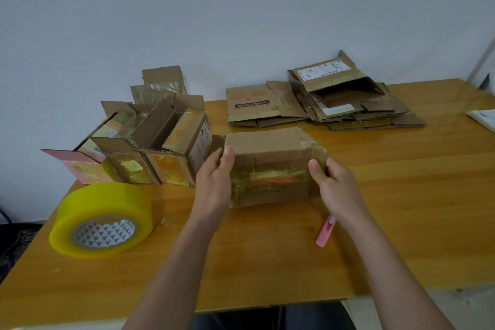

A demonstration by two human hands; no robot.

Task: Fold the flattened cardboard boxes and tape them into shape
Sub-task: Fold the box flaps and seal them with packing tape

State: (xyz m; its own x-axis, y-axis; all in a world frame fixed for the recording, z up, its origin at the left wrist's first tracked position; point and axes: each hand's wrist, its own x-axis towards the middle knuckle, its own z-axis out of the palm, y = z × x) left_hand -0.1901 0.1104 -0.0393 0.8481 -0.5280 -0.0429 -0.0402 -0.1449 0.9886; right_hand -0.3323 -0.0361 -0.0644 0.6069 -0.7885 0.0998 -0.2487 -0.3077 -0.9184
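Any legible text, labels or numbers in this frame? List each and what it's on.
Nothing can be read for certain.
Flattened box: dark strip of upside-down print and red stamps, too blurred to quote.
Top flattened box of the stack: white shipping label, print too small.
Lower white label in the stack: unreadable.
Folded box at left: side label, blurred.
Tape roll: triangle pattern on the core, no words.
Held box: no print visible.
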